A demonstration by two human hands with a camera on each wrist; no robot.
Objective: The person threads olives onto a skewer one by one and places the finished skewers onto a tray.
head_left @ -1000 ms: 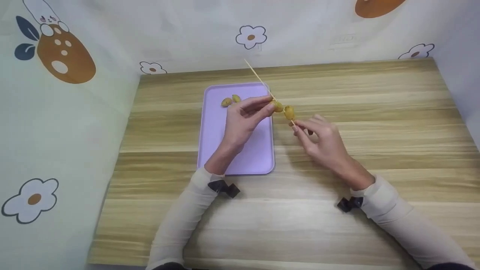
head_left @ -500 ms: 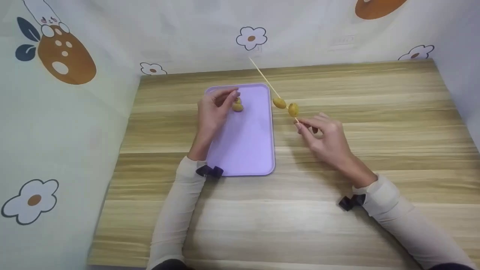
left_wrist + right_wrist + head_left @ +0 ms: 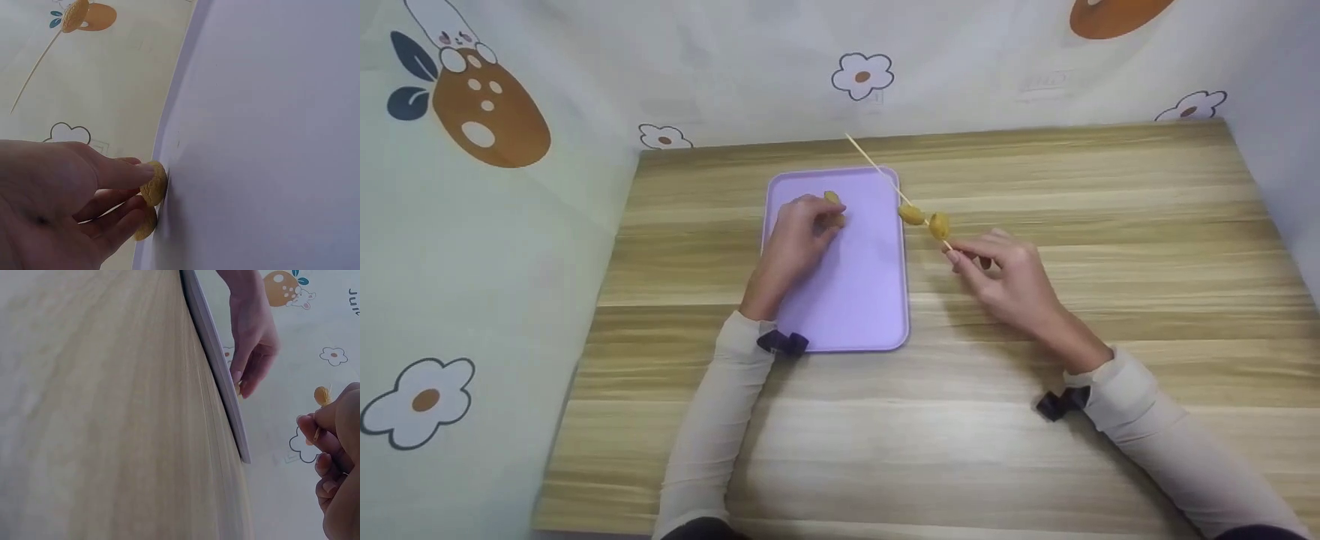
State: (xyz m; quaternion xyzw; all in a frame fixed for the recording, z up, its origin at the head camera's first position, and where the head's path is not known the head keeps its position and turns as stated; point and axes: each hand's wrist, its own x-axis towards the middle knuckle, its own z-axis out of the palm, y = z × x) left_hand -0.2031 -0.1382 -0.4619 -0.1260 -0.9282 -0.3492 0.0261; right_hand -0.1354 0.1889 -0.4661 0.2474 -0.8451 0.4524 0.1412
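My right hand [image 3: 1005,274] pinches a thin wooden skewer [image 3: 877,168] near its lower end, between thumb and fingertips. Two yellow-green oval fruits are threaded on it, one [image 3: 939,225] near the fingers and another [image 3: 911,215] just beyond. The skewer's bare length slants up and left over the lilac tray [image 3: 855,307]. My left hand [image 3: 795,240] is low over the tray's far part, thumb and fingers pinching a wrinkled yellow fruit [image 3: 156,183]. Beside that one lies a second loose fruit [image 3: 831,196], partly hidden by the fingers in the left wrist view.
The tray sits on a wood-grain table [image 3: 997,450]. Pale walls [image 3: 757,67] with flower and fruit prints enclose the table's back and sides. Black wrist cameras [image 3: 782,343] are strapped over the sleeves.
My left hand has let go of the fruit on the skewer and moved left and down to a loose fruit on the tray. The right hand keeps holding the skewer, which has tilted slightly.
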